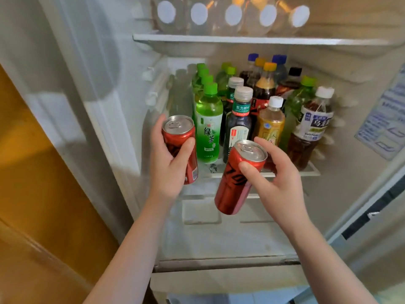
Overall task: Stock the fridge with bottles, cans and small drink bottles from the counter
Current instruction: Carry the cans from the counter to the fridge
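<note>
I face the open fridge. My left hand point(169, 165) grips a red can point(178, 137) upright, at the left front of the middle glass shelf point(311, 170). My right hand point(278, 178) holds a second red can point(235, 183), tilted, in front of the shelf's edge and lower. The shelf carries several drink bottles: a green tea bottle point(208, 126), a dark bottle with a grey cap point(238, 121), a yellow tea bottle point(270, 123) and a brown oolong tea bottle point(309, 130), with more rows behind them.
The upper shelf point(241, 39) holds several clear bottles with white caps point(233, 15). Below the middle shelf is a white drawer cover point(219, 238). A wooden panel point(32, 183) stands at the left. The fridge's right wall bears a label point(385, 119).
</note>
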Motion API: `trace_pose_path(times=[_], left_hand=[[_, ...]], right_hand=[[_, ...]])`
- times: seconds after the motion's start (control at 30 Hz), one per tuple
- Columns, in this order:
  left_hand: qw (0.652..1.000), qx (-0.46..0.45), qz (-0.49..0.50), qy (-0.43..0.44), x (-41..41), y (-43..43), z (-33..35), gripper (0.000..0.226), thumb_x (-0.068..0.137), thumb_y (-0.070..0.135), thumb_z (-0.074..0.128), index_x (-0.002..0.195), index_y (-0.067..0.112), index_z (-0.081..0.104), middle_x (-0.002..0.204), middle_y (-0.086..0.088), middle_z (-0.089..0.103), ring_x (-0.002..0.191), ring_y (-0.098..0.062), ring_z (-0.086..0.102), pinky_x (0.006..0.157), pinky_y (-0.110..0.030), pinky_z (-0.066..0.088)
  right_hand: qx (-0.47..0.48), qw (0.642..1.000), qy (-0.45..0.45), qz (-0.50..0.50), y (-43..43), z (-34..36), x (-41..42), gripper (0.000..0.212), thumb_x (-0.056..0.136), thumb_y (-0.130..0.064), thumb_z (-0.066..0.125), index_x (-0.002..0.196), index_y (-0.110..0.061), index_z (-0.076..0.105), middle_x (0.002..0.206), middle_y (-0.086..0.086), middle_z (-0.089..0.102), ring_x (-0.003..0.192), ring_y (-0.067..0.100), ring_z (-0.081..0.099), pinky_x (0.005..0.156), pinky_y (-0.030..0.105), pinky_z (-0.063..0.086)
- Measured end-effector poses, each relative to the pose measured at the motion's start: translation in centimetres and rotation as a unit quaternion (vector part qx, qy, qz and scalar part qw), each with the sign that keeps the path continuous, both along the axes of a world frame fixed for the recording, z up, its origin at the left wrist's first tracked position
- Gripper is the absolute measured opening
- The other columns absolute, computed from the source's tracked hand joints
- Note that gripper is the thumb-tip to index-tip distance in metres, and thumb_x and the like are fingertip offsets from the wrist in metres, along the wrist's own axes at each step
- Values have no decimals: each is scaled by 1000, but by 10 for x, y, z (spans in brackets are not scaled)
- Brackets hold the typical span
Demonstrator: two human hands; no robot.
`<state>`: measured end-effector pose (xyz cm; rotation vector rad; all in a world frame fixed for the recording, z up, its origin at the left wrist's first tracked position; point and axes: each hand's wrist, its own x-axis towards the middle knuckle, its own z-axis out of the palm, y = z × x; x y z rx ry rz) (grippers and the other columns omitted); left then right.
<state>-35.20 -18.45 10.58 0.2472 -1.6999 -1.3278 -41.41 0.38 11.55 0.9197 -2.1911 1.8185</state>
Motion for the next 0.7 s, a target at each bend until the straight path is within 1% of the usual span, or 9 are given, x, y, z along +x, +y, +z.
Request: trace_pose_path(times=[0.07,0.13,0.2,0.27,0.37,0.43,0.5,0.6,0.7], left_hand=[[999,-7,31,-14,-18,-11,4,60,87,20,65,130,44,32,120,38,39,112,20,43,91,0,37],[998,-4,59,-30,-32,-20,4,62,86,20,66,138,35,33,121,36,39,111,18,44,91,0,36],[996,1,79,-40,-45,-27,1,67,86,19,66,143,26,31,131,21,42,117,9,44,99,-10,35],[994,7,98,-55,-57,-31,-2,68,87,18,66,144,22,30,139,9,40,125,-4,42,105,-21,34],[990,19,120,-78,-73,-38,-6,69,87,18,65,145,22,29,141,6,40,125,-9,42,105,-25,34],[989,22,119,-85,-82,-44,-8,69,88,18,64,146,20,27,140,10,38,125,-7,39,107,-27,33],[990,18,115,-85,-91,-51,-7,68,89,17,62,147,18,26,137,13,35,122,-2,34,106,-24,30],[988,4,121,-95,-104,-60,-7,68,90,18,61,147,17,25,148,4,33,120,2,31,102,-19,26],[987,9,121,-108,-111,-64,-7,71,90,20,61,149,18,22,150,3,31,119,3,30,100,-18,26]], right_hand=[[-15,1000,-9,-5,-4,0,-10,54,72,-48,69,122,-35,54,116,-23,58,105,-5,55,86,6,42],[-26,1000,-15,-7,-7,1,-18,49,73,-45,68,119,-37,53,113,-24,59,103,-5,56,83,4,40],[-33,999,-16,-3,-9,1,-25,46,75,-43,71,117,-38,52,112,-22,60,101,-4,57,82,4,41],[-39,999,-18,2,-10,1,-31,43,77,-39,72,115,-41,51,112,-23,59,101,-5,57,80,4,41],[-48,998,-34,5,-11,-1,-39,51,69,-51,66,116,-40,52,115,-19,60,104,-5,57,81,5,43],[-48,998,-44,6,-12,-2,-44,56,64,-55,61,117,-39,52,117,-15,61,105,-3,57,84,7,45],[-44,998,-46,4,-13,-4,-48,58,63,-57,61,118,-39,52,117,-13,61,105,-1,58,86,12,47],[-41,998,-49,3,-14,-5,-54,56,62,-57,61,116,-42,52,118,-11,62,106,0,58,90,17,47],[-42,998,-53,10,-16,-6,-57,54,65,-54,63,116,-42,52,119,-9,62,108,4,58,93,26,48]])
